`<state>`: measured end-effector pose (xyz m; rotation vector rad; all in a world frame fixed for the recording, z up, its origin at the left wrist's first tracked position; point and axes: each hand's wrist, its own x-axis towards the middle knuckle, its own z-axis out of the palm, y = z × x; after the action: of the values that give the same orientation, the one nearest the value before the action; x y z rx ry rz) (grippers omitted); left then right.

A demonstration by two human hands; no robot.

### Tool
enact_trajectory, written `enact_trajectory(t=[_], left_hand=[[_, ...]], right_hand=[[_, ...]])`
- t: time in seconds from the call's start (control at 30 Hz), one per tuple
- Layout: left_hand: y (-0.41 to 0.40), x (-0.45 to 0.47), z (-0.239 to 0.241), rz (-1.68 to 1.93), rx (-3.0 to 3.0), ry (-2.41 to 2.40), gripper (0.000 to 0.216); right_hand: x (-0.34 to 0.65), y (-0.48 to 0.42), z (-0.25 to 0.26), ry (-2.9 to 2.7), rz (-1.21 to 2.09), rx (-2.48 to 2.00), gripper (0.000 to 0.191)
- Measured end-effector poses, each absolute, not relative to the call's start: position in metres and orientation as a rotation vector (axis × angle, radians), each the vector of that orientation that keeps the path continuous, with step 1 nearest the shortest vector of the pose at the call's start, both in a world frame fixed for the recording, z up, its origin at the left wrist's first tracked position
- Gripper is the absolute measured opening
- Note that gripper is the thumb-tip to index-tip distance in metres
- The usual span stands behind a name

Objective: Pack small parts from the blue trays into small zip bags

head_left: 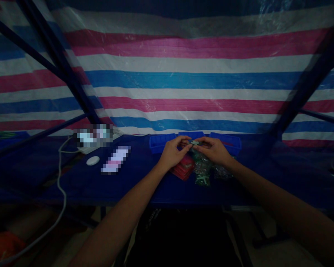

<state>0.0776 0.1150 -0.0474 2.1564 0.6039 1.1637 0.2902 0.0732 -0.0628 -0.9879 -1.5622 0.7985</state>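
Both hands meet above the middle of the blue table. My left hand (176, 149) pinches the left side of a small item with a pale, light-coloured part (195, 142); its kind is too dim and small to tell. The other side of that same item is between the fingers of my right hand (213, 150). Below my left hand lies a stack of red packets (183, 169). Clear plastic bags with greenish contents (202, 172) lie beneath and between the hands, and another clear bag (222, 171) sits under my right wrist.
Three blue bins stand behind the hands: a left bin (159, 144), a middle bin (191, 134) and a right bin (231, 144). Leftward are a blurred-out phone (115, 160), a white round object (92, 160) and a white cable (60, 174). Blue metal posts flank the table.
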Motion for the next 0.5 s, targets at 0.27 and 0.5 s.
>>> enact_trajectory(t=[0.27, 0.5], left_hand=[[0.1171, 0.0795, -0.051, 1.105, 2.071, 0.549, 0.036], [0.1181, 0.0796, -0.0517, 1.124, 2.06, 0.561, 0.038]], right_hand=[[0.2892, 0.0734, -0.0601, -1.502, 0.847, -0.935, 0.041], [0.2883, 0.0736, -0.0618, -1.506, 0.847, -0.933, 0.043]])
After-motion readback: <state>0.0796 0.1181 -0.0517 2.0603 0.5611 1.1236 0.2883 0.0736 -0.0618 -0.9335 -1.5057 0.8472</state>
